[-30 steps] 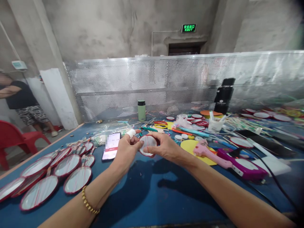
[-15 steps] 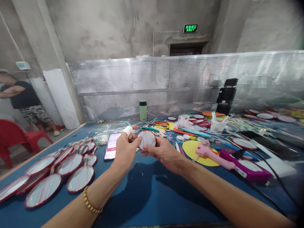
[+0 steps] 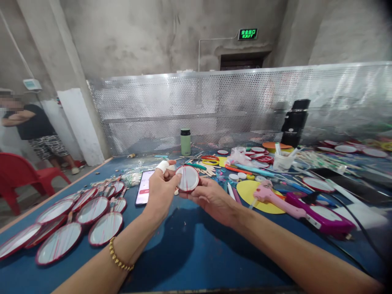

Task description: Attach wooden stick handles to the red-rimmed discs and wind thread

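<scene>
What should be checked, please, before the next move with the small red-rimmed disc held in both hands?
1. Left hand grips the red-rimmed disc: ok.
2. Right hand supports the disc from below: ok.
3. Disc held above the blue table, not resting on it: ok.
4. Red thread tight across the disc face: cannot tell.
5. Phone lies apart from the hands: ok.
6. Pink glue gun lies within reach on the right: ok.

Green sign [image 3: 248,34] above the doorway reads "EXIT".
</scene>
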The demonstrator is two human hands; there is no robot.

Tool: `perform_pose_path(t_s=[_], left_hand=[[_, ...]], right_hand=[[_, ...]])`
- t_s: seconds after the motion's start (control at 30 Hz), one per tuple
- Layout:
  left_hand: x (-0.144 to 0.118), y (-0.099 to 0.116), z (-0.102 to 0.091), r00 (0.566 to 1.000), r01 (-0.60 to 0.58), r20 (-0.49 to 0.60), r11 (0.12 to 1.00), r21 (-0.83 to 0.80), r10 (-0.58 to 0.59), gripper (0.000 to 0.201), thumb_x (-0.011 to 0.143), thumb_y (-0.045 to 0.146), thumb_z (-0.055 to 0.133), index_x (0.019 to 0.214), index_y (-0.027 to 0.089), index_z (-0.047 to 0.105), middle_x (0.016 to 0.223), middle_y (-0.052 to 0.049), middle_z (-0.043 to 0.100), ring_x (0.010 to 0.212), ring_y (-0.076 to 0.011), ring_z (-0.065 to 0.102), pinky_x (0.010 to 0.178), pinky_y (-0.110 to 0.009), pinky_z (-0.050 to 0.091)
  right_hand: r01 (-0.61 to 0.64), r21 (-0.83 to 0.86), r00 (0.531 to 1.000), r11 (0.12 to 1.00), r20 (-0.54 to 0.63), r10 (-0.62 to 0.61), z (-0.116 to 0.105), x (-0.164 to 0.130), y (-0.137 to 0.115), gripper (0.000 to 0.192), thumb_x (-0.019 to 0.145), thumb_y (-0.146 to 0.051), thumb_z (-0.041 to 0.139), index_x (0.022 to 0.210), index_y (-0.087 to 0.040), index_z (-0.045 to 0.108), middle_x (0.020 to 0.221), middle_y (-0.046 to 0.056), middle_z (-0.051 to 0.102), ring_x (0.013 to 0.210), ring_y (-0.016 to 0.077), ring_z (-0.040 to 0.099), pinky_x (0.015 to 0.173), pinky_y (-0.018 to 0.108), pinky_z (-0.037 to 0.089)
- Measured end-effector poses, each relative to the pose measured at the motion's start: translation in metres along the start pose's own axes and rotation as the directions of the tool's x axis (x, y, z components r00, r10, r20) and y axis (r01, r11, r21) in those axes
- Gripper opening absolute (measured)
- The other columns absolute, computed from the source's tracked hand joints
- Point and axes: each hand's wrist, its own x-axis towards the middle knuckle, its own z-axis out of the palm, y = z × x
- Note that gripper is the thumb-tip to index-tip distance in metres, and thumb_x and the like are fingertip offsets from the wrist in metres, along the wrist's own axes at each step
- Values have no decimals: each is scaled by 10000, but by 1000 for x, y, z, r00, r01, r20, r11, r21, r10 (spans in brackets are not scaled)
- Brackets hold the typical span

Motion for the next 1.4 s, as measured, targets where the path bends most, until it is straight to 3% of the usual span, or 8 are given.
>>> perform_pose_path(t_s=[0.43, 0.8, 1.17, 1.4], left_hand=[[0, -1, 0, 999, -48, -14, 998, 41, 49, 403, 753, 180, 678, 1144, 176, 584, 639, 87, 453, 578, -90, 461, 561, -219, 366], [-3, 1, 5, 999, -32, -43, 997, -63, 30, 463, 724, 161, 692, 1172, 184, 578, 649, 95, 460, 578, -81, 453, 565, -204, 366], [-1, 10, 3, 994, 85, -65, 991, -104, -92, 540, 654, 186, 741, 1173, 163, 592, 642, 82, 563, 577, -86, 518, 570, -205, 423], [-3, 10, 5, 988, 132, -58, 969, -208, -147, 568, 629, 176, 762, 1168, 153, 583, 624, 95, 522, 563, -77, 517, 548, -202, 431]], right_hand=[[45, 113, 999, 993, 12, -46, 2, 1, 2, 475, 498, -12, 523, 881, -205, 727, 1049, 25, 731, 1132, 253, 597, 1025, 415, 479], [83, 98, 997, 992, -6, -83, 3, 5, 5, 443, 477, -29, 536, 830, -206, 737, 1010, 27, 745, 1105, 261, 615, 971, 378, 482], [74, 152, 997, 986, 23, -78, 0, 7, 5, 493, 473, -5, 553, 875, -209, 753, 1032, 23, 744, 1078, 245, 618, 981, 385, 471], [80, 146, 997, 986, 12, -83, -7, 10, 7, 391, 515, -25, 589, 835, -181, 751, 939, 35, 752, 924, 210, 652, 924, 366, 501]])
